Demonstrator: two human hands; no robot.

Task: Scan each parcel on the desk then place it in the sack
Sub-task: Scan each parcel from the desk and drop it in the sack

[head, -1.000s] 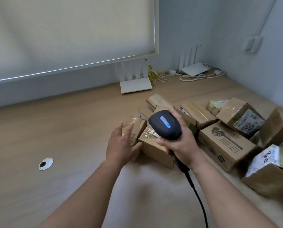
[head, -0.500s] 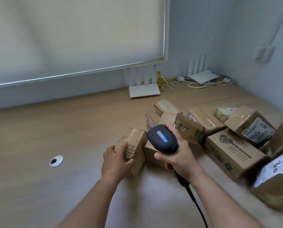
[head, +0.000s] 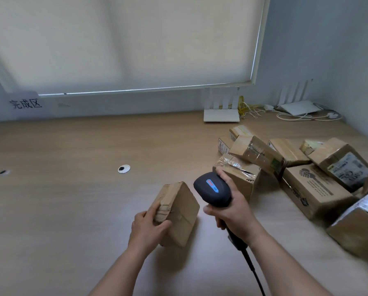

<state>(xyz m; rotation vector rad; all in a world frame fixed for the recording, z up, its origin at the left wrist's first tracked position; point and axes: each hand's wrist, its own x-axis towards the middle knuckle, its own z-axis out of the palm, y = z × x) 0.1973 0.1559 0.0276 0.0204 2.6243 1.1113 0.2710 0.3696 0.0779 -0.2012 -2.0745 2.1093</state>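
My left hand (head: 147, 228) grips a small brown cardboard parcel (head: 179, 212) by its near left edge, tilted up off the wooden desk (head: 72, 199). Just right of it, my right hand (head: 232, 212) holds a black barcode scanner (head: 213, 189) by its handle, its head with a blue and red label facing up. The scanner's cable (head: 251, 265) runs down toward me. A heap of several taped cardboard parcels (head: 307, 167) lies on the desk to the right. No sack is in view.
Two white routers (head: 221, 115) (head: 299, 107) with yellow and white cables stand along the back wall. Two round cable holes (head: 123, 168) (head: 3, 172) sit in the desk at left. A sign with black characters (head: 26, 103) hangs at far left under the window blind.
My left hand took hold of the small parcel and pulled it left and toward me, away from the heap. The view turned left. My right hand kept the scanner.
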